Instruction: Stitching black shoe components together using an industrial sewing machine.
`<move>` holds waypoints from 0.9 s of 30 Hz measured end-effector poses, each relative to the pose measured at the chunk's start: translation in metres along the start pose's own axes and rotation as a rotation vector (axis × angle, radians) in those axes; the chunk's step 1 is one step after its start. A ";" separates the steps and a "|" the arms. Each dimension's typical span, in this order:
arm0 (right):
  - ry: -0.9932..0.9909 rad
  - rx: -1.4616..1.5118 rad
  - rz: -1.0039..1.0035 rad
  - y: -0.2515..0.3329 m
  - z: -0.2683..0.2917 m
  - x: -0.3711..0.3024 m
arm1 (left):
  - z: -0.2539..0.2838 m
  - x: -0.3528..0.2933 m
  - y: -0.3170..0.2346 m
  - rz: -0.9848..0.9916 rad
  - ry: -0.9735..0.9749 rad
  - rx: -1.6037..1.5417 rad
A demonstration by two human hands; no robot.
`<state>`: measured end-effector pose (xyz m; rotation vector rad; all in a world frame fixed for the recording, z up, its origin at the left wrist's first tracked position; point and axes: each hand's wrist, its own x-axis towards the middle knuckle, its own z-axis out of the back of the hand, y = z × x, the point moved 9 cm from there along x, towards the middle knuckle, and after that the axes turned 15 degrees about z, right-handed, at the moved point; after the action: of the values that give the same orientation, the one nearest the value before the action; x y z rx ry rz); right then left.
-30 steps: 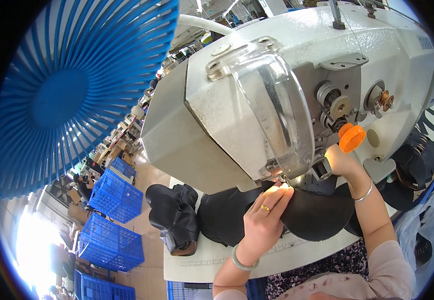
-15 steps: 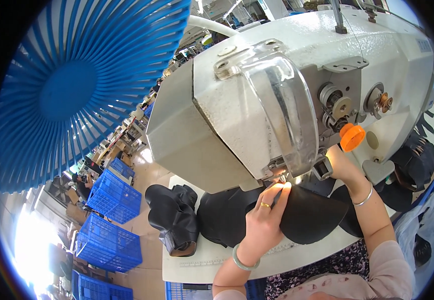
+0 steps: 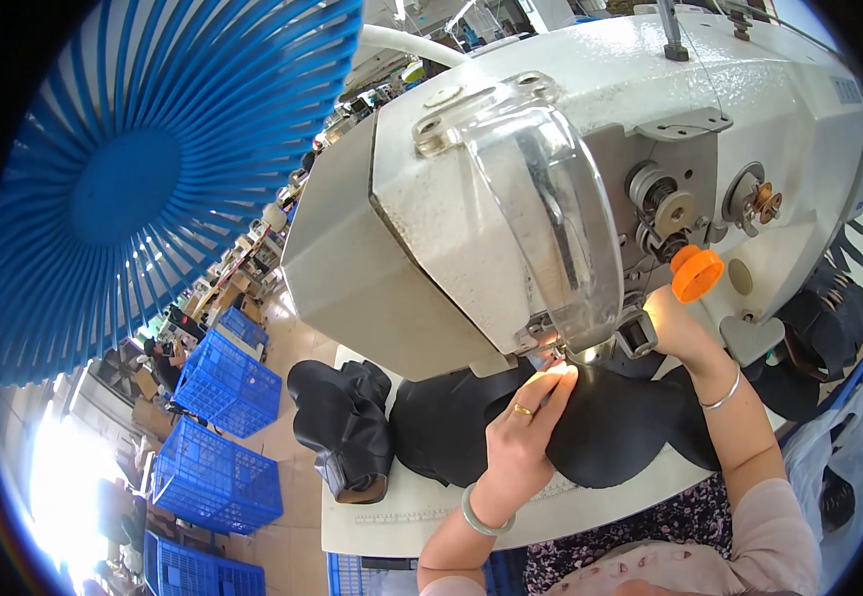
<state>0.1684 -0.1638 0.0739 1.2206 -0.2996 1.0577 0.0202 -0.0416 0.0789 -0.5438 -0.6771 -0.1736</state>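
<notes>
A large sewing machine (image 3: 431, 219) fills the middle of the view. Under its needle area lies a black leather-like piece (image 3: 605, 432) with a rounded lower edge. My left hand (image 3: 524, 432), wearing a ring and a bangle, has its fingers pressed together on this piece's edge, close by the needle. Beyond the piece, my right hand (image 3: 672, 326) reaches in from the right under the machine head; its fingertips are hidden behind machine parts. More of the black material (image 3: 451, 427) spreads left of my left hand, partly beneath the machine head.
A crumpled black piece (image 3: 344, 427) lies at the left of the white table (image 3: 392, 536), near a printed ruler strip. A blue fan grille (image 3: 129, 189) looms at upper left. Blue crates (image 3: 218, 477) stand on the floor. More black pieces (image 3: 824, 318) hang at right.
The black piece under the needle has turned and shifted slightly, its right side now overlapping the dark material beside it. Both hands keep nearly the same places; the whole view has shifted slightly.
</notes>
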 end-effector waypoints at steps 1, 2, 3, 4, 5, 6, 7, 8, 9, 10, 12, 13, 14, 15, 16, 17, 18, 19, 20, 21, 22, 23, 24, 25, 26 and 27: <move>0.036 -0.054 -0.062 -0.005 -0.002 -0.001 | 0.000 0.000 0.000 0.004 -0.002 -0.006; 0.019 0.007 0.000 0.000 -0.002 0.000 | 0.000 0.000 -0.001 -0.018 -0.003 0.018; 0.007 0.025 -0.024 -0.004 -0.002 0.000 | -0.002 -0.001 -0.002 -0.036 0.005 0.053; 0.008 0.015 -0.090 -0.011 -0.003 -0.003 | 0.000 -0.001 -0.002 -0.036 -0.005 0.045; -0.003 0.044 -0.046 -0.009 -0.005 -0.003 | -0.001 -0.001 -0.002 -0.044 0.000 0.046; -0.024 0.032 -0.008 -0.008 -0.004 -0.002 | -0.002 -0.001 0.000 -0.038 0.019 0.055; -0.032 -0.010 -0.038 -0.013 -0.004 -0.004 | 0.000 -0.001 -0.001 -0.052 0.003 0.048; -0.045 0.020 0.031 -0.010 -0.006 -0.003 | 0.000 0.000 0.000 -0.060 0.019 0.064; -0.072 0.017 0.042 -0.011 -0.005 -0.003 | -0.002 0.001 0.001 -0.057 0.044 0.087; -0.100 0.013 0.054 -0.011 -0.003 -0.004 | 0.000 0.002 0.001 -0.068 0.035 0.081; -0.085 -0.050 0.040 -0.013 -0.004 -0.005 | 0.000 0.004 0.003 -0.079 0.068 0.082; -0.070 -0.112 0.026 -0.013 -0.004 -0.006 | 0.002 0.006 0.004 -0.088 0.056 0.070; -0.070 -0.113 0.026 -0.011 -0.004 -0.008 | 0.002 0.007 0.005 -0.093 0.080 0.050; -0.098 -0.153 0.026 -0.008 -0.002 -0.011 | 0.001 0.008 0.007 -0.092 0.113 0.044; -0.118 -0.229 0.006 -0.006 0.001 -0.013 | 0.004 0.010 0.008 -0.100 0.100 0.030; -0.121 -0.197 0.032 -0.001 -0.002 -0.013 | 0.004 0.011 0.010 -0.108 0.113 0.009; -0.168 -0.201 0.058 0.004 -0.001 -0.013 | 0.004 0.012 0.012 -0.103 0.137 0.001; -0.214 -0.205 0.084 0.009 0.001 -0.013 | 0.008 0.014 0.013 -0.115 0.119 -0.012; -0.210 -0.208 0.089 0.013 0.000 -0.015 | 0.007 0.015 0.015 -0.126 0.149 -0.013; -0.219 -0.226 0.059 0.014 0.000 -0.017 | 0.005 0.017 0.019 -0.124 0.190 -0.005; -0.221 -0.254 -0.045 0.008 0.000 -0.022 | 0.008 0.019 0.021 -0.137 0.174 -0.020; -0.235 -0.266 0.009 0.016 0.000 -0.024 | 0.006 0.020 0.025 -0.127 0.218 -0.046; -0.228 -0.269 0.062 0.022 -0.003 -0.024 | 0.002 0.021 0.029 -0.111 0.279 -0.063; -0.262 -0.291 0.080 0.026 -0.002 -0.026 | 0.005 0.023 0.032 -0.117 0.259 -0.075; -0.295 -0.312 0.097 0.030 -0.002 -0.028 | 0.004 0.025 0.034 -0.139 0.281 -0.121; -0.318 -0.302 0.084 0.031 -0.003 -0.031 | 0.003 0.026 0.036 -0.141 0.312 -0.158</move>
<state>0.1269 -0.1778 0.0702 1.1054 -0.7355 0.8506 0.0499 -0.0087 0.0820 -0.6045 -0.3993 -0.4380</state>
